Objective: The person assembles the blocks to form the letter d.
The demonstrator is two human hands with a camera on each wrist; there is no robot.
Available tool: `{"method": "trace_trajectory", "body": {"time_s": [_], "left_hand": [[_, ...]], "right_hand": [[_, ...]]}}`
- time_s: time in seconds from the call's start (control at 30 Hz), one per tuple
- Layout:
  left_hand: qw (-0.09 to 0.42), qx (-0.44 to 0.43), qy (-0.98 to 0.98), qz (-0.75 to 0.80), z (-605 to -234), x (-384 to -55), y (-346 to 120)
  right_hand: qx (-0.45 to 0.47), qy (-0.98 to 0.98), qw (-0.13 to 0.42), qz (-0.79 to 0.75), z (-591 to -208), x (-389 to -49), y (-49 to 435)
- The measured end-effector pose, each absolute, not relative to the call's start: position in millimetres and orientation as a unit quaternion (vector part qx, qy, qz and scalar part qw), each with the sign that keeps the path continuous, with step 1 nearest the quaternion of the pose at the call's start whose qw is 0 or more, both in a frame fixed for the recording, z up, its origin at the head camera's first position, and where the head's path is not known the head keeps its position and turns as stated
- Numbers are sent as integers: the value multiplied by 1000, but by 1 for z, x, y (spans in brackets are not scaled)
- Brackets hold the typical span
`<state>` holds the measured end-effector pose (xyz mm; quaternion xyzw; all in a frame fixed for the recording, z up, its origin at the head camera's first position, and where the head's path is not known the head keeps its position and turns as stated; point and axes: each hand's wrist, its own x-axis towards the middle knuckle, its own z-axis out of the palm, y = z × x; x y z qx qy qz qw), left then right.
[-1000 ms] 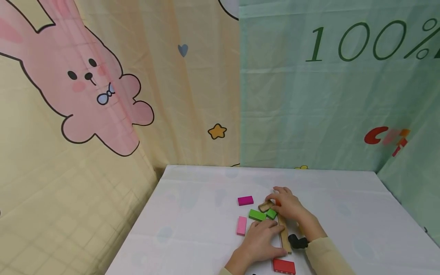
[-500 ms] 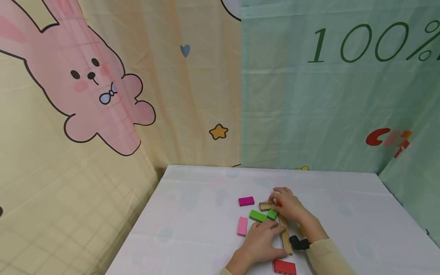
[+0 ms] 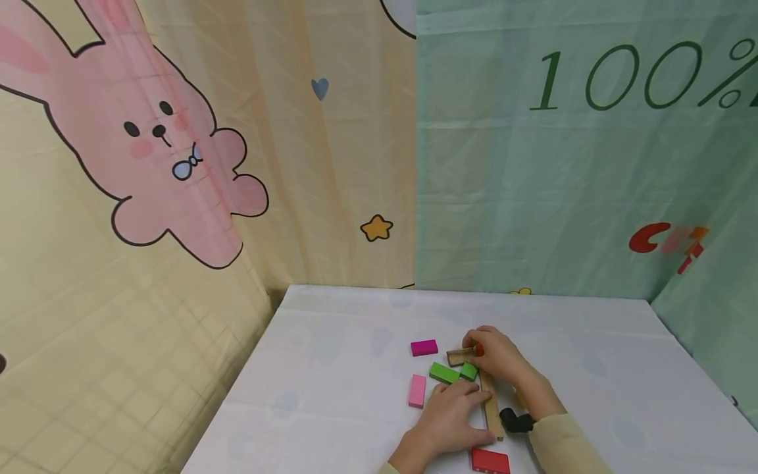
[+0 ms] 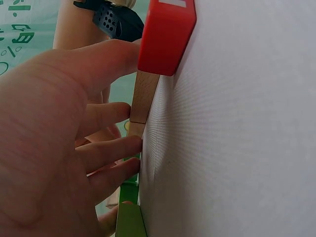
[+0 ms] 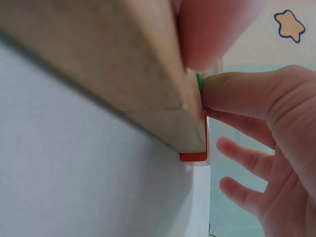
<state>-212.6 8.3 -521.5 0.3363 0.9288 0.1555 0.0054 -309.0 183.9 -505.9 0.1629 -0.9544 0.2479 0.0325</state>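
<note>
My left hand (image 3: 447, 418) rests along a long wooden strip (image 3: 493, 415), fingers spread. Its fingertips touch the strip's side, and its thumb lies by the near end, close to a red block (image 3: 490, 461). At the strip's far end my right hand (image 3: 502, 359) pinches the right end of a short wooden block (image 3: 458, 357) between thumb and bent index finger. A red piece (image 3: 480, 349) shows partly under that hand. Two green blocks (image 3: 444, 373) sit between the hands, left of the strip. In the right wrist view, the remaining fingers (image 5: 242, 192) of the right hand stand apart from the blocks.
A magenta block (image 3: 424, 347) and a pink block (image 3: 417, 391) lie to the left on the white table (image 3: 331, 408). The black wrist camera (image 3: 516, 421) hangs beside the strip. A yellowish piece (image 3: 519, 397) is mostly hidden by the right wrist.
The short wooden block has turned from a slant to nearly level, its left end swinging slightly. My right fingers have drawn back and bent more. The left hand stays in place.
</note>
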Motion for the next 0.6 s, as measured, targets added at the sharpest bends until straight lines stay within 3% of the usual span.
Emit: {"method": "trace_trajectory", "body": {"time_s": [0.6], "left_hand": [[16,335,928,162,-521,-212,8]], "right_hand": [[170,-917,15,360,-500,-307,181]]}}
